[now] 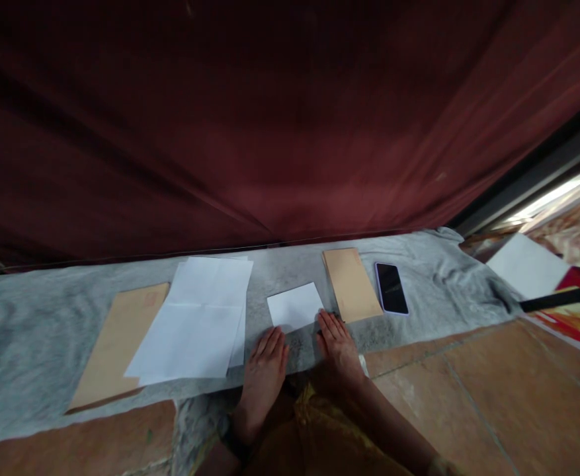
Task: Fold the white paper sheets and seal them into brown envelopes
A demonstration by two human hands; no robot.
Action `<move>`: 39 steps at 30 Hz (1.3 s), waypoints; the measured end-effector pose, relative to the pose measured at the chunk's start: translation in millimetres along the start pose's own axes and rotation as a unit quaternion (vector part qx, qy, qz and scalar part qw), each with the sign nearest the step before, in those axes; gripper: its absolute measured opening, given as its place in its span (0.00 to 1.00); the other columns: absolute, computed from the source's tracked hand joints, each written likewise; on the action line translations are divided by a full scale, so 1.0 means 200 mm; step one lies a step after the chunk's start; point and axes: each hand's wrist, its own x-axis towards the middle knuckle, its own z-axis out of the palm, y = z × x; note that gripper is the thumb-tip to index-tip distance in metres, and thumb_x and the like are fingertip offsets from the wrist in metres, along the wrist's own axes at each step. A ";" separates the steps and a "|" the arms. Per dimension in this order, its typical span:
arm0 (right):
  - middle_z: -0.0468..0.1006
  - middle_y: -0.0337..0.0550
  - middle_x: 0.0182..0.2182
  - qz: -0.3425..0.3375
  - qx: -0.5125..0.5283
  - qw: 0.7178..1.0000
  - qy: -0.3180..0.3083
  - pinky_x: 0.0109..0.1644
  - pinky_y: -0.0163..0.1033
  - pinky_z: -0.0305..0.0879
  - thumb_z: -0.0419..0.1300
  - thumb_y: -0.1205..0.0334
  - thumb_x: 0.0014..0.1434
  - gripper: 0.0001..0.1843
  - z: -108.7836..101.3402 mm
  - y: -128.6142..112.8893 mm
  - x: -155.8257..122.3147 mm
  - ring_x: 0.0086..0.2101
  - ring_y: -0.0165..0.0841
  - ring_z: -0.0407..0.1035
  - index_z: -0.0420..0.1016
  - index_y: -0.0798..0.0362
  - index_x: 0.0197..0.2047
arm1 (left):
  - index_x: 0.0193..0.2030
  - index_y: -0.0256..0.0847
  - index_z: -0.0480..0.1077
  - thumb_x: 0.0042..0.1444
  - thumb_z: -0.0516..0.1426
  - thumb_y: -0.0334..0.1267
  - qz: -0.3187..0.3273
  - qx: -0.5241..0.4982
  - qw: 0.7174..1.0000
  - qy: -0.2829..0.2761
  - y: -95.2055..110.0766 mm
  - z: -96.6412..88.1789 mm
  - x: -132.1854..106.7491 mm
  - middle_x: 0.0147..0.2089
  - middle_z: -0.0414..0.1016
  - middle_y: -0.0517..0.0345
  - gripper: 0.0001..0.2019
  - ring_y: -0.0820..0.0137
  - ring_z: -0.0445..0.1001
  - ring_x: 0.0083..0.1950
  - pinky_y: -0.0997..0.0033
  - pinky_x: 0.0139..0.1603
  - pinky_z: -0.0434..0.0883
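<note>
Lays the left hand (266, 360) palm down at the lower left corner of a small white paper (294, 305), grip flat, fingers stretched out and lying side by side. Sets the right hand (338, 344) at the lower right corner of the same paper, grip likewise flattened, fingers straight and close together. Seems to touch the near edge with the fingertips of both hands, though too small in view to be certain. Has the small white paper lying flat on a grey cloth (433, 277), between larger white sheets (200, 311) to the left and brown envelopes (353, 284) just beside it to the right. Shows a crease across the top large sheet, and overlapping sheets partly covering a brown envelope (111, 350) farther left. Has a phone (392, 289) screen up just beyond the right-hand envelopes. Wears a dark band (233, 439) on the left wrist. Faces dark red fabric (294, 132) rising behind the cloth.
</note>
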 end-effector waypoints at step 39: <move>0.83 0.42 0.33 0.263 0.491 0.828 -0.052 0.30 0.38 0.77 0.47 0.48 0.69 0.27 0.08 -0.19 0.12 0.31 0.37 0.79 0.70 0.49 0.64 | 0.39 0.42 0.67 0.51 0.60 0.51 -0.378 -0.510 0.771 -0.055 -0.15 -0.04 0.27 0.42 0.78 0.51 0.16 0.61 0.79 0.43 0.64 0.36 0.78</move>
